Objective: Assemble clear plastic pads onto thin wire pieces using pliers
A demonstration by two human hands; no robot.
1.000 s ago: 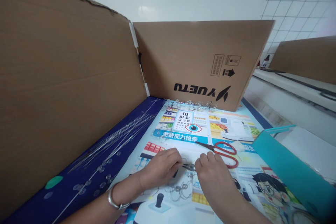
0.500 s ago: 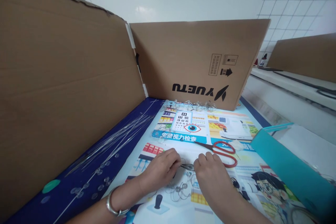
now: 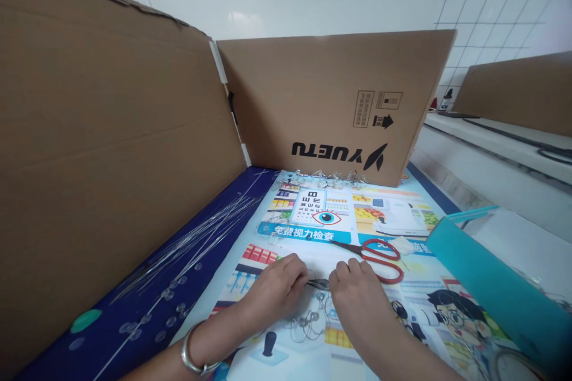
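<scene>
My right hand [image 3: 357, 292] is wrapped round a small pair of metal pliers [image 3: 319, 284], whose jaws stick out to the left while the handles are hidden in the fist. Facing it, my left hand [image 3: 282, 286] is closed in a pinch at the tip of the jaws; what it holds is too small to make out. Just below the hands lies a loose tangle of thin wire with clear beads [image 3: 308, 322]. Scissors with red handles [image 3: 379, 259] rest beyond my right hand, their blades pointing left.
Long thin strands [image 3: 201, 238] and scattered clear discs [image 3: 172, 318] lie on the blue surface at left. Cardboard panels [image 3: 322, 89] stand at the left and back, with clear beaded pieces [image 3: 330, 180] along the base. A turquoise box [image 3: 496, 286] stands at right.
Both hands keep nearly the same place and grip. The view has shifted very slightly.
</scene>
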